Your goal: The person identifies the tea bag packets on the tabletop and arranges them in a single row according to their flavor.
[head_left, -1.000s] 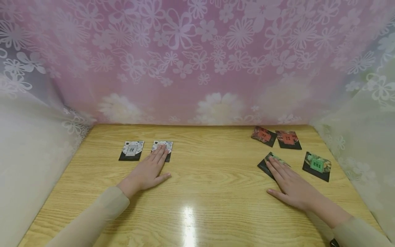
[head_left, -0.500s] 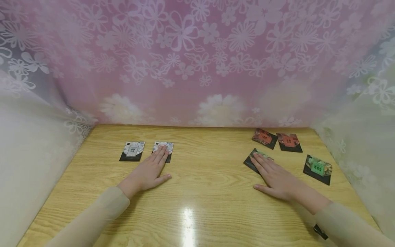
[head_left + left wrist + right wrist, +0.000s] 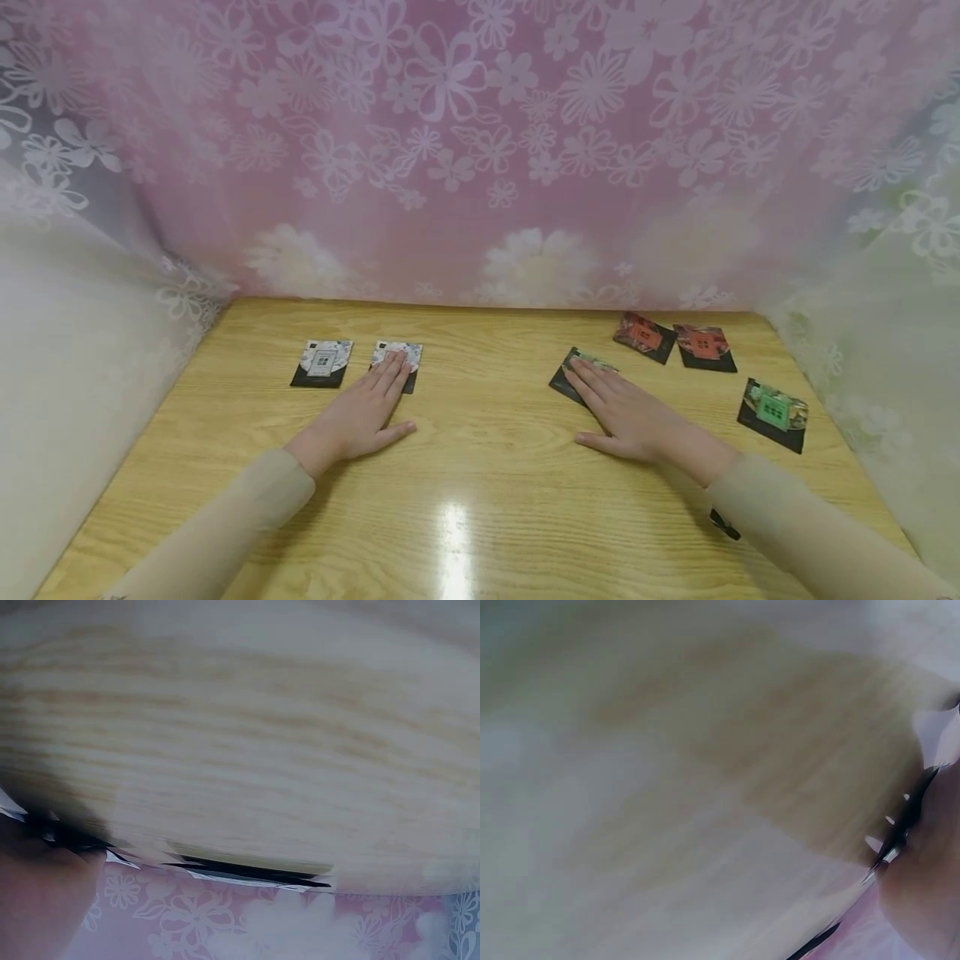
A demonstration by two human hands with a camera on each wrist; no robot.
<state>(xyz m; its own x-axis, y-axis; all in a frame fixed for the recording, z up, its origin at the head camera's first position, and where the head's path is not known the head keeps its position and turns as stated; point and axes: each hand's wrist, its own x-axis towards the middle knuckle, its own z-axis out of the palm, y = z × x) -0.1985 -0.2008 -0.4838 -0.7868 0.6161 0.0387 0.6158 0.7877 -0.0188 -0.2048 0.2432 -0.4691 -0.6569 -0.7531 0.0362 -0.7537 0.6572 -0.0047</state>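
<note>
My left hand [image 3: 358, 418] lies palm down with straight fingers on a white-and-black flat packet [image 3: 412, 353], left of the table's middle. A matching white packet [image 3: 322, 364] lies just left of it. Right of the middle, my right hand [image 3: 628, 415] rests its extended fingertips on a green-and-black packet [image 3: 567, 375], which lies tilted on the wood. The fingers cover part of each touched packet. A second green packet [image 3: 773, 414] lies at the right, beyond the right wrist. In the left wrist view, part of the hand [image 3: 45, 907] shows beside packet edges.
Two red-and-black packets [image 3: 705, 347] lie side by side near the back right of the wooden table [image 3: 480, 467]. A pink floral curtain [image 3: 480, 192] hangs along the back edge, and pale sheets [image 3: 67, 333] close off both sides. A small black object [image 3: 724, 524] shows under the right cuff.
My right hand has slid the green packet leftward across the table, away from the other green packet. My left hand stays in place on the white packet.
</note>
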